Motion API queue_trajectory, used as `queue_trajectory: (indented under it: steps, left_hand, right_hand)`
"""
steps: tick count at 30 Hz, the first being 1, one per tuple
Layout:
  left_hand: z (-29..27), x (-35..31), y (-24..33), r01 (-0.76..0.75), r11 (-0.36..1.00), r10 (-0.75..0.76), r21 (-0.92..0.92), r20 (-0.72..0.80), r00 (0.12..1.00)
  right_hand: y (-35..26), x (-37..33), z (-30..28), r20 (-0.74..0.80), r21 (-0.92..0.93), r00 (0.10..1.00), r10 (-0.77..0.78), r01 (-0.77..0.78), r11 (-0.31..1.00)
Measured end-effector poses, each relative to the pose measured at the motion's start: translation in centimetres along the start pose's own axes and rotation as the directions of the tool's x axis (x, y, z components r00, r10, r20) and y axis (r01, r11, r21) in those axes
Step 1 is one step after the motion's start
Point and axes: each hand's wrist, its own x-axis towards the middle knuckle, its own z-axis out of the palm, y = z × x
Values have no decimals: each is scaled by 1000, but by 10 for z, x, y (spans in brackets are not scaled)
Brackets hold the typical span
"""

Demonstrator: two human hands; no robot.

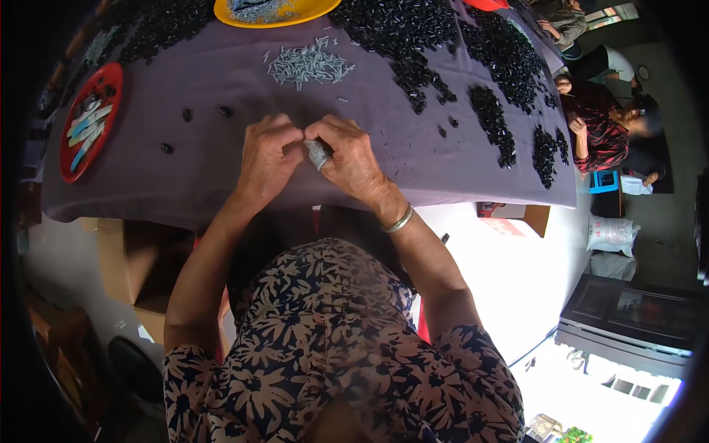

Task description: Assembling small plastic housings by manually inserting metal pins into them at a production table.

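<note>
Over the near side of the purple tablecloth (428, 166), the person's left hand (266, 155) and right hand (348, 153) come together with fingers curled in, a grey wrap (318, 154) showing on a right digit; whether they pinch anything, I can't tell from here. Just beyond the left hand lies a small glossy black piece (225, 111), then a heap of short grey pins (310, 66), and farthest a yellow dish (295, 20).

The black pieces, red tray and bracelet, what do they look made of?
Black pieces: glossy, perhaps hard plastic, judging by bright glints. Red tray: probably smooth plastic, from its even colour and rounded rim. Bracelet: likely polished metal, since it shines silvery.
</note>
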Motion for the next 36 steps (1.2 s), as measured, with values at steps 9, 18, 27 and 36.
queue_trajectory:
  steps: [9, 18, 27, 36]
  left_hand:
    - [2, -1, 0, 12, 1000, -11, -28, 28, 1000]
    - [-4, 0, 8, 122, 989, -113, -81, 106, 988]
    - [-4, 0, 7, 114, 991, -107, -67, 110, 988]
    - [-3, -1, 4, 25, 999, -24, -27, 54, 998]
  right_hand:
    - [-3, -8, -16, 100, 269, 962, 253, -271, 924]
    - [101, -67, -183, -398, -410, 828, 396, -546, 731]
    - [108, -65, -185, -200, -390, 903, 381, -430, 814]
    - [112, -66, -181, -130, -543, 944, 303, -323, 775]
